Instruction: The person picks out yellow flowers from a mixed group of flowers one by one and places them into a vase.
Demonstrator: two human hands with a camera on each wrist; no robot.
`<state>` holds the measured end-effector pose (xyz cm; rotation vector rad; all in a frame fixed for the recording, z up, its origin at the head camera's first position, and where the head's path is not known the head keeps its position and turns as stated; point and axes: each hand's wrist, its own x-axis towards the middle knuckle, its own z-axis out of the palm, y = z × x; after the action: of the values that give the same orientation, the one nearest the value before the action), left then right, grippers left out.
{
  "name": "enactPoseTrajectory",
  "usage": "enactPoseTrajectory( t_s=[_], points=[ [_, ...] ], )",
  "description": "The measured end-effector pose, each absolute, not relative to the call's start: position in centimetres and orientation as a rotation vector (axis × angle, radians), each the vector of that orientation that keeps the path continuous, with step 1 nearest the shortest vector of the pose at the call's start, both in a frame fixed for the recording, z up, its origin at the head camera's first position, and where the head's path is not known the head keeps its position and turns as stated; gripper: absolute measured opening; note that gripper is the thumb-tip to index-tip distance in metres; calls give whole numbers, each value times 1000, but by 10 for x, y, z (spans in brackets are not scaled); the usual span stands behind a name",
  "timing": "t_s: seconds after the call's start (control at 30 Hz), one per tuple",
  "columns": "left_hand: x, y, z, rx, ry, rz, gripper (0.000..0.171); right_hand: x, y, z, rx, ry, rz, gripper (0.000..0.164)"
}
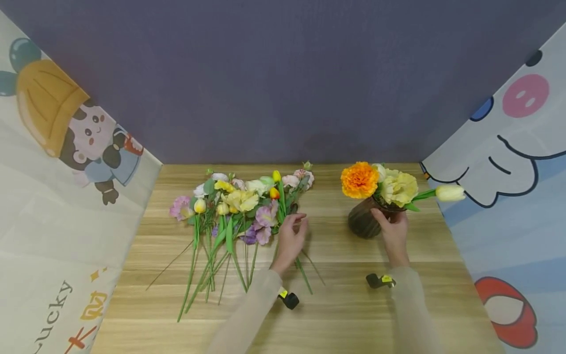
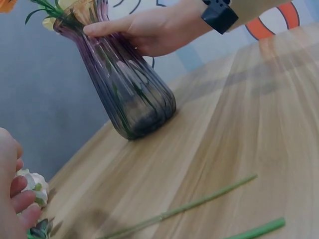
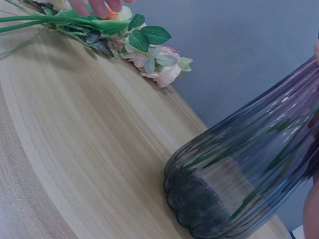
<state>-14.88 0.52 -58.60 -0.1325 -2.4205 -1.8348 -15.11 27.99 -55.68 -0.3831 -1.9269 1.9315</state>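
Left of the ribbed purple-grey glass vase (image 1: 362,221), the left hand (image 1: 290,240) is beside green-stemmed, multicoloured artificial flowers (image 1: 240,200); whether it pinches one cannot be told. The right hand (image 1: 394,233) clamps the vase's neck, apparently steadying it on the wood-grain tabletop (image 1: 336,314). Behind the vase rises a plain grey-blue wall (image 1: 283,88).

The right hand (image 1: 395,231) grips the vase (image 1: 364,220) near its rim; an orange bloom (image 1: 359,180) and a yellow one (image 1: 399,188) crowd its mouth (a white tulip (image 1: 450,193) juts out rightward); the left hand (image 1: 292,240), fingers bent, is at the right edge of the loose flowers (image 1: 240,200); their stems (image 1: 191,280) point nearward across the table (image 1: 336,319).
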Motion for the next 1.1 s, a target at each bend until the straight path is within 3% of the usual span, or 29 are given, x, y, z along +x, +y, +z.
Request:
enactPoseTrajectory(
  t_s=[0.7, 1.1],
  points=[
    [-127, -10, -607, 60, -2268, -1774, 17, -150, 277, -547, -422, -1955, 1914, 41],
    [-126, -12, -607, 311, -2195, -1945, 31, -152, 280, -553, -431, -1935, 1936, 44]
  ],
)
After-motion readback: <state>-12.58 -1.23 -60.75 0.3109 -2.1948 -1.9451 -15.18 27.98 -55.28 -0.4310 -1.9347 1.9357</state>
